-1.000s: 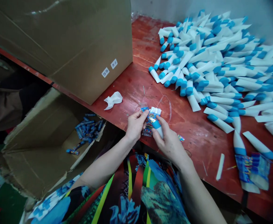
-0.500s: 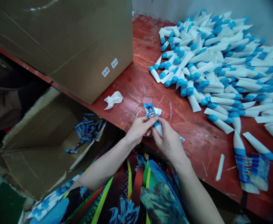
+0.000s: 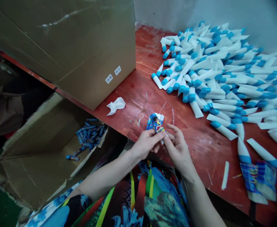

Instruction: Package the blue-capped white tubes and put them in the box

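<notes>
1. Two bare forearms reach out over our patterned wrap [image 3: 138, 201], and our left hand [image 3: 146, 143] pinches the lower edge of a printed foil packet [image 3: 155, 123] between its fingers, above the table.
2. Our right hand [image 3: 177, 149] stands half open just beside the packet, its fingers [image 3: 173, 129] curled; we cannot tell whether they hold anything.
3. On our left, an open cardboard box [image 3: 34, 167] holds blue candy sticks [image 3: 88, 138].
4. On the red-painted table [image 3: 129, 121] lie crumpled white plastic [image 3: 116, 106] and printed wrappers [image 3: 258, 179].
5. Farther off, a closed carton [image 3: 81, 56] with two white labels [image 3: 112, 74] stands beside a heap of white tubes with blue ends [image 3: 211, 75], against a pale wall [image 3: 164, 12].
</notes>
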A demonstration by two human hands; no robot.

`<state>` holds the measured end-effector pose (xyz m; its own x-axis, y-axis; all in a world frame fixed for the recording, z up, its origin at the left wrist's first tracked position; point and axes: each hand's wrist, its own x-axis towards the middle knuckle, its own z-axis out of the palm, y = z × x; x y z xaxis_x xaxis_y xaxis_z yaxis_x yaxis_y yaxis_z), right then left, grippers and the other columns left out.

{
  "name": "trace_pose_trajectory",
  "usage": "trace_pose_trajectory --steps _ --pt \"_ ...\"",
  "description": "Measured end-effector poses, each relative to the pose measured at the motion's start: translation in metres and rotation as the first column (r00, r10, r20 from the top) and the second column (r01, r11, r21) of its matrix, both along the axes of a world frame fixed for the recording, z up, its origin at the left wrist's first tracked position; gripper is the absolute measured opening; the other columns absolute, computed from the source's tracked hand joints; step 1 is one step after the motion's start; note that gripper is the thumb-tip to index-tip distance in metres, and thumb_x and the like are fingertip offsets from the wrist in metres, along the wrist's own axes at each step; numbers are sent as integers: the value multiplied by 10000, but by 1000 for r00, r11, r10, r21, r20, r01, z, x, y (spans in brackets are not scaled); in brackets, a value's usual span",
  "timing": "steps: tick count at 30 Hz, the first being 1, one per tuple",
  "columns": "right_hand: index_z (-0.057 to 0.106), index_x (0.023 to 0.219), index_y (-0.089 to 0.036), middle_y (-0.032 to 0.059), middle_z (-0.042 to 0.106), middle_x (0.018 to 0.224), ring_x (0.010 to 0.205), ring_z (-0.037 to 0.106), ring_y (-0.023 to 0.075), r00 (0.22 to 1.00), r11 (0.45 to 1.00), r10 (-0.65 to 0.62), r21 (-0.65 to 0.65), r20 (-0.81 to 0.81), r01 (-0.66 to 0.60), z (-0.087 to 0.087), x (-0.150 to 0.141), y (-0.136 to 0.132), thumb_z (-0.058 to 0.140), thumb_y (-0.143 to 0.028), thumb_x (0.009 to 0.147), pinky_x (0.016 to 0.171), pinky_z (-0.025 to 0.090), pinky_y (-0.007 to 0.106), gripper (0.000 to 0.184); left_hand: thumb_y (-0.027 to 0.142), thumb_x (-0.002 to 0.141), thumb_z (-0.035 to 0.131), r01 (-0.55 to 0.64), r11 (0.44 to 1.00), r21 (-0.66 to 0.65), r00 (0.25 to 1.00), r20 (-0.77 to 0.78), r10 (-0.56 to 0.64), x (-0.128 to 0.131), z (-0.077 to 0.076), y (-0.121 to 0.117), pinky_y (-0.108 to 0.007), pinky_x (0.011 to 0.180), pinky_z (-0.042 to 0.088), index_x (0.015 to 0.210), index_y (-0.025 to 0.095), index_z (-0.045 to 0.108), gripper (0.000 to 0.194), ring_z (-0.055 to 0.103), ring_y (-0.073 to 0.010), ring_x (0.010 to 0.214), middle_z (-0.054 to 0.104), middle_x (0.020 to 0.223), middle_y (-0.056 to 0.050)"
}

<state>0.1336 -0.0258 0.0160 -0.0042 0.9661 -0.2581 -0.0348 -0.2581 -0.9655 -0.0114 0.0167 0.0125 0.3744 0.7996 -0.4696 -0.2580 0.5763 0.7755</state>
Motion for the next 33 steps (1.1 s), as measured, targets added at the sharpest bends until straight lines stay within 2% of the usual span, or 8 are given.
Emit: trace_pose_trajectory --steps 2,5,7,10,18,25,29,33 --pt "533 1365 -292 -28 614 755 588 560 158 1000 1000 -4 6 -5 4 0 0 1 669 -581 932 508 461 279 538 653 782 794 24 1000 -6 1000 13 -24 2 -1 -3 -231 399 208 813 136 629 544 433 -44 398 601 630 -3" --pt "605 1355 -286 -13 605 738 557 518 161 998 998 54 -22 19 -53 -2 3 -2 663 -588 935 466 440 293 520 585 794 820 -141 989 36 990 9 140 -2 0 7 -217 395 274 1196 170 616 613 495 -53 420 685 802 -10" --pt "607 1391 -294 -3 638 779 576 546 169 996 996 88 -25 -4 -89 -5 6 -6 699 -562 917 497 492 316 553 482 795 851 -253 963 90 967 13 253 -8 1 18 -213 399 315 1443 249 480 783 523 -50 430 719 949 -14" --pt "606 1417 -308 13 701 893 678 653 187 989 992 119 -29 -86 -122 -11 10 -10 781 -483 868 646 598 366 602 369 799 857 -249 962 110 968 22 248 -12 1 26 -205 386 305 1544 281 395 881 507 -32 409 727 1030 -27" --pt "691 1172 -269 23 762 924 630 708 191 989 995 29 -88 -143 -42 -19 13 -5 888 -436 770 649 640 402 478 360 846 815 -251 967 46 968 17 251 -3 -5 14 -187 371 311 1447 236 469 705 480 -8 398 703 1045 -17" --pt "666 1088 -261 -10 746 824 613 705 177 998 998 -7 -60 -69 3 -15 21 -4 881 -419 772 636 606 351 414 484 813 819 -179 981 77 984 21 178 1 -6 11 -206 375 285 1416 223 486 736 477 -31 402 685 952 4" --pt "703 1073 -251 -12 706 746 584 648 172 987 991 -131 25 91 130 -13 61 3 874 -456 741 548 543 310 427 547 838 761 -164 949 268 931 -275 239 -12 -15 22 -237 500 378 1206 193 649 522 518 -79 510 676 838 2" --pt "725 1057 -255 33 750 843 662 665 211 933 989 -147 77 327 128 -22 113 7 820 -475 749 578 552 340 391 429 779 821 123 910 396 689 -694 209 -21 -23 29 -274 641 386 772 188 666 287 559 -157 679 614 673 -1"
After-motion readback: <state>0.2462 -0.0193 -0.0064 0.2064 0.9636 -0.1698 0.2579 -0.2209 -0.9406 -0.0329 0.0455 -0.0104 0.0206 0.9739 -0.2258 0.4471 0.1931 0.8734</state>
